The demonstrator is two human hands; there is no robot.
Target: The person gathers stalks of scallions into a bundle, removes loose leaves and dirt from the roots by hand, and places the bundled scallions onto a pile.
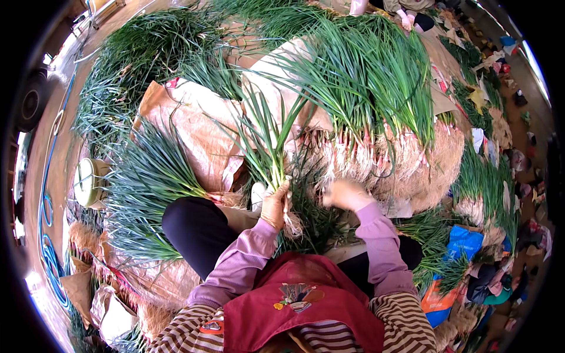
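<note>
In front of my lap, my left hand (273, 209) is closed around the white stems of a small bunch of green onions (272, 163). Its leaves fan away from me, and its pale roots hang below the hand. To the right of the bunch and apart from it is my right hand (348, 195), its fingers smeared by motion. Just beyond that hand lies a wide heap of green onions (376, 73), with their roots toward me. Another pile of green onions (147, 182) rests by my left knee. Loose dark green leaves (318, 226) lie beneath my hands.
Brown paper sheets (194, 120) lie beyond my left knee. A pale bucket (88, 182) and a blue hose (48, 247) are at far left. At right is a blue and orange bag (465, 244). Another person's hand (405, 22) shows at the top.
</note>
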